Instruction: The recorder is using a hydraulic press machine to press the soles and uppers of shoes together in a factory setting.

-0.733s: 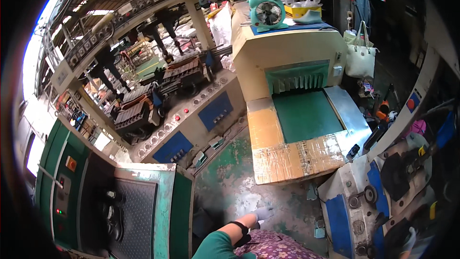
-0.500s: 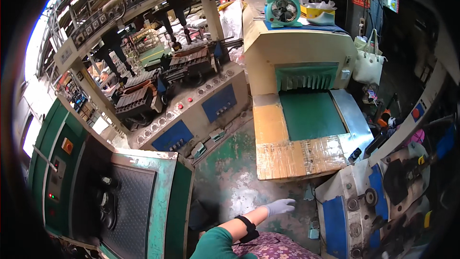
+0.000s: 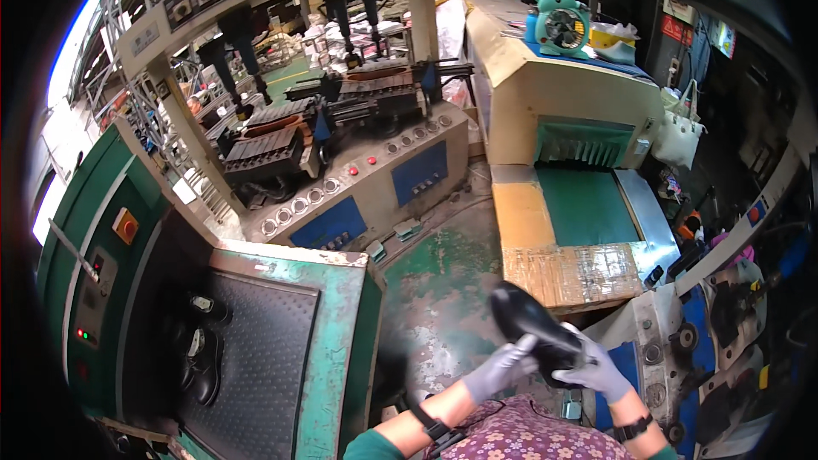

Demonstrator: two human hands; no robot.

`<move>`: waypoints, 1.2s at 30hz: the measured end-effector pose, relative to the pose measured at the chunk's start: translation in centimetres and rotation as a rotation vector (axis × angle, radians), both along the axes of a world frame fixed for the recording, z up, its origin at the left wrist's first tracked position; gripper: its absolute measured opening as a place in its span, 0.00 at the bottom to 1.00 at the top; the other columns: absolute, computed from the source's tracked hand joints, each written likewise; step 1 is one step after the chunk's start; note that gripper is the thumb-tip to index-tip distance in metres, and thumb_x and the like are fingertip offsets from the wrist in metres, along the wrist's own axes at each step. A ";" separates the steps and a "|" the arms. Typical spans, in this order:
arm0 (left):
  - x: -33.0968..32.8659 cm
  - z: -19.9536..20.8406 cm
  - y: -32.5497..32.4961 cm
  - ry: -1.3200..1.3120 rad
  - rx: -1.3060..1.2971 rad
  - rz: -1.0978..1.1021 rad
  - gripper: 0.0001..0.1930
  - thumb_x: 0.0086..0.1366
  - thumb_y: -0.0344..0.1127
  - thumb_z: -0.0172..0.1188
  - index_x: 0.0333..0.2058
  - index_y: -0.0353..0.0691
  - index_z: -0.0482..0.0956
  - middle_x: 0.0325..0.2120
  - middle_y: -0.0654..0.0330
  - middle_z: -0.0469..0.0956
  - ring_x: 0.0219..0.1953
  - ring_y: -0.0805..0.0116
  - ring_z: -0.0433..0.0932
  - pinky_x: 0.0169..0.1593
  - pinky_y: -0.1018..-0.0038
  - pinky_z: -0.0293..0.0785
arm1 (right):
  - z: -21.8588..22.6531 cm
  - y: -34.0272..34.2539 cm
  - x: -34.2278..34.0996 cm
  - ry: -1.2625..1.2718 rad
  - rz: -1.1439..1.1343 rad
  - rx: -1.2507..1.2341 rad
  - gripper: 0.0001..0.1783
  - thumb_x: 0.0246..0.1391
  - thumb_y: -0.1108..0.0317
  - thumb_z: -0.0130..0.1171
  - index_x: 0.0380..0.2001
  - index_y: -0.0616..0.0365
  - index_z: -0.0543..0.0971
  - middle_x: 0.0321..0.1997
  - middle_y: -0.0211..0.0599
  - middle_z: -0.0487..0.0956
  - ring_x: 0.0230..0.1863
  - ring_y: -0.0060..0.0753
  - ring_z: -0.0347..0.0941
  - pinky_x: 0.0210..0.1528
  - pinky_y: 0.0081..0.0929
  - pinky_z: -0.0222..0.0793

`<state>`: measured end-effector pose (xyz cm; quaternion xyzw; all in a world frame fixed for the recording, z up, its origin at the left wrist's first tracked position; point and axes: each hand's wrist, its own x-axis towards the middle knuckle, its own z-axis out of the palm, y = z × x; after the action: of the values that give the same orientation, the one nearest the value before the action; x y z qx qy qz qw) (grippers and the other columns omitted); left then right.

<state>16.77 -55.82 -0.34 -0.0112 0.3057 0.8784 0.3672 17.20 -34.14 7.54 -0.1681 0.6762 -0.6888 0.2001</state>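
A black shoe (image 3: 530,322) is held up in front of my body, its toe pointing away and to the left. My right hand (image 3: 601,370), in a pale grey glove, grips it at the heel end, with fingers wrapped round. My gloved left hand (image 3: 501,370) meets the near left side of the shoe with its fingers bunched against it. Slight blur hides exactly what those fingertips pinch. Several more black shoes (image 3: 204,368) rest at the left on the dark studded mat (image 3: 264,345) of a green machine (image 3: 328,392).
A conveyor machine with a green belt (image 3: 588,209) and curtained opening stands ahead, its front edge covered in taped cardboard (image 3: 567,277). Ahead left is a press machine (image 3: 375,192) with gauges. Another machine (image 3: 652,353) stands close on my right. A green fan (image 3: 562,25) sits atop the conveyor housing.
My right hand has come into view with the black shoe. The left hand, earlier stretched out and holding nothing, is now bent against the shoe. My view has turned slightly left.
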 end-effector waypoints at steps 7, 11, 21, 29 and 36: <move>8.7 -2.8 -17.7 -0.001 0.232 0.922 0.34 0.64 0.52 0.61 0.63 0.40 0.64 0.61 0.54 0.69 0.62 0.55 0.67 0.70 0.55 0.56 | 2.4 -21.3 -3.6 0.932 0.418 0.506 0.45 0.50 0.53 0.66 0.65 0.66 0.62 0.64 0.60 0.68 0.67 0.56 0.63 0.68 0.41 0.59; 12.6 -4.3 -25.7 -0.035 0.427 1.311 0.34 0.65 0.60 0.53 0.62 0.41 0.67 0.60 0.55 0.71 0.62 0.55 0.68 0.70 0.53 0.55 | 1.4 -25.8 -4.0 0.564 0.356 0.403 0.30 0.57 0.60 0.60 0.61 0.61 0.70 0.61 0.51 0.72 0.64 0.46 0.67 0.67 0.36 0.61; 23.1 -10.8 -47.5 0.101 0.737 2.067 0.37 0.56 0.60 0.64 0.58 0.43 0.72 0.58 0.55 0.73 0.62 0.52 0.68 0.67 0.49 0.60 | -7.0 -24.4 -2.8 -0.074 0.646 0.510 0.29 0.63 0.69 0.56 0.64 0.65 0.65 0.61 0.42 0.73 0.61 0.30 0.70 0.62 0.27 0.65; 27.1 -13.2 -57.2 0.062 0.631 2.322 0.38 0.53 0.64 0.65 0.58 0.49 0.73 0.60 0.63 0.71 0.65 0.59 0.65 0.68 0.55 0.55 | -6.8 -25.2 -3.7 -0.157 0.566 0.478 0.29 0.64 0.66 0.56 0.65 0.65 0.65 0.59 0.40 0.75 0.60 0.26 0.68 0.63 0.26 0.63; 26.6 -11.7 -57.9 -0.426 0.317 1.939 0.59 0.52 0.75 0.56 0.68 0.31 0.52 0.67 0.45 0.59 0.69 0.48 0.59 0.69 0.53 0.58 | -8.6 -22.9 -4.2 -0.061 0.460 0.553 0.26 0.63 0.67 0.57 0.63 0.63 0.68 0.57 0.39 0.77 0.58 0.27 0.72 0.60 0.26 0.67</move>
<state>43.35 -113.74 -12.04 -0.3633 -0.0279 0.8084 -0.4624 13.03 -57.07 -1.06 -0.2346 0.7753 -0.4214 0.4078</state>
